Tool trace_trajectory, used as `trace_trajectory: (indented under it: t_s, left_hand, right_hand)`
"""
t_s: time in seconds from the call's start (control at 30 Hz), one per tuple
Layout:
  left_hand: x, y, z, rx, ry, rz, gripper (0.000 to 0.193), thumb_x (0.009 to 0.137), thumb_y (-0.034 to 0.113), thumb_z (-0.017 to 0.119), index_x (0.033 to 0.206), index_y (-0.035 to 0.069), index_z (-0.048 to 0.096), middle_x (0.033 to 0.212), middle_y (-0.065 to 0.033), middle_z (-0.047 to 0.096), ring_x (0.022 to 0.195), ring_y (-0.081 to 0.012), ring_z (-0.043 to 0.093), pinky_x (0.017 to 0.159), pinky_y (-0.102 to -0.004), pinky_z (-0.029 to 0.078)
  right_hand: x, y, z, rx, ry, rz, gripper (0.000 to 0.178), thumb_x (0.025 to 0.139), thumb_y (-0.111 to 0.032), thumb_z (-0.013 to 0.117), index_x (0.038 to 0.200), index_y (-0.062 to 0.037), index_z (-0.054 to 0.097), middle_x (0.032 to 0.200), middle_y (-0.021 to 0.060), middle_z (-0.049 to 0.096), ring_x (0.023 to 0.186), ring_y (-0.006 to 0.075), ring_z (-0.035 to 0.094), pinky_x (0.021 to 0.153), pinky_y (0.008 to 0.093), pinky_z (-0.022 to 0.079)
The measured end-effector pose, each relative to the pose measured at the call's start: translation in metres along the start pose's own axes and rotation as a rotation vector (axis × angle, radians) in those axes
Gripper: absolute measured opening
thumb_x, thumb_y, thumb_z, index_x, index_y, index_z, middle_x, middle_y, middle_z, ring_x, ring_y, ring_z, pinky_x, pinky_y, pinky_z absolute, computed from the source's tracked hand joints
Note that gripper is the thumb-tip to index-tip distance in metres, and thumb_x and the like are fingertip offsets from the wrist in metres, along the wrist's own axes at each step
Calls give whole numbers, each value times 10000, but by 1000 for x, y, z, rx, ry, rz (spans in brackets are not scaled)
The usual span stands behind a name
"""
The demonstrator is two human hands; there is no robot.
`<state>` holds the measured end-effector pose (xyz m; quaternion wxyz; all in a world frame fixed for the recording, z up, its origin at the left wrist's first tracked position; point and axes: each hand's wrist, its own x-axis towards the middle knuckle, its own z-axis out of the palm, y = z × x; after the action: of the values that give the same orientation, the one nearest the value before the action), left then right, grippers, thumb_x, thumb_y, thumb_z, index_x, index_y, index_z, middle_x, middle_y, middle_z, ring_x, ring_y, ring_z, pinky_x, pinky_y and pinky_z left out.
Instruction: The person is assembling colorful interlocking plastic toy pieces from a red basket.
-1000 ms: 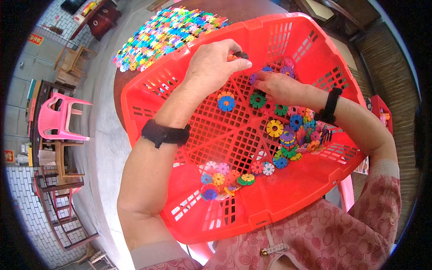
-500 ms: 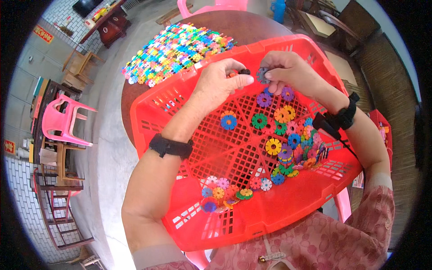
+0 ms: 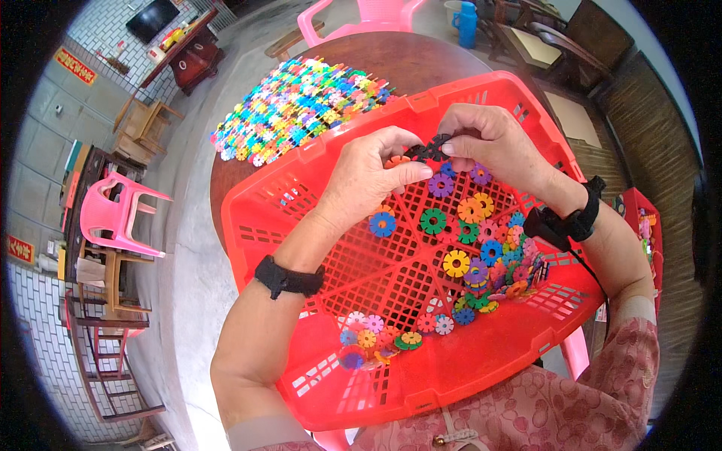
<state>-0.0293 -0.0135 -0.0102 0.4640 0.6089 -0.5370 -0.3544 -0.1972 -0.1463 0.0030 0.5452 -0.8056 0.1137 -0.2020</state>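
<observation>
Over the far side of a tilted red plastic basket (image 3: pixel 481 376), my two hands meet. My left hand (image 3: pixel 368 169) pinches a small group of interlocking flower-shaped discs, black and orange-red, partly hidden by its fingers. Between finger and thumb of my right hand (image 3: pixel 492 143) is a dark notched disc (image 3: pixel 442 145), touching the black disc (image 3: pixel 423 152) at my left fingertips. Inside the basket lie loose discs of many colours, among them a green disc (image 3: pixel 432 221) and a yellow disc (image 3: pixel 456 264). Most are heaped at its right side and near edge.
Beyond the basket, a broad sheet of joined colourful discs (image 3: pixel 301 109) rests on a round brown table (image 3: pixel 421 60). Pink plastic chairs (image 3: pixel 113 214) stand at the left and behind the table. A red container (image 3: pixel 643 225) with more pieces is at the right.
My right hand has brought its disc leftward against the discs in my left hand. The dark pieces now touch at the fingertips. The whole view has shifted slightly.
</observation>
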Motion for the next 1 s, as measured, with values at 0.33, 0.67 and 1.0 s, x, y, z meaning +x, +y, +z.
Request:
trace_trajectory:
  t_s: [0.33,0.67,1.0]
  left_hand:
    - [-6,7,2,252,14,77,334,775,139,728,1049,4,591,854,-4,610,757,-68,542,693,-229,458]
    - [6,-13,-12,612,110,124,388,737,334,719,949,29,606,836,-149,659,805,-258,652,721,-365,507]
    - [4,-15,-11,713,68,161,368,754,342,688,943,37,604,810,-103,623,778,-213,593,699,-342,465]
  right_hand:
    - [-4,-2,4,-279,48,-115,83,768,-28,621,823,6,568,640,89,595,583,146,598,537,283,472]
    - [-4,57,9,-1043,-299,-348,206,738,-14,585,939,-27,545,736,146,600,737,322,620,629,404,489]
    - [-18,79,26,-1395,-297,-308,171,753,-71,594,924,-59,590,809,121,647,808,285,658,648,389,535]
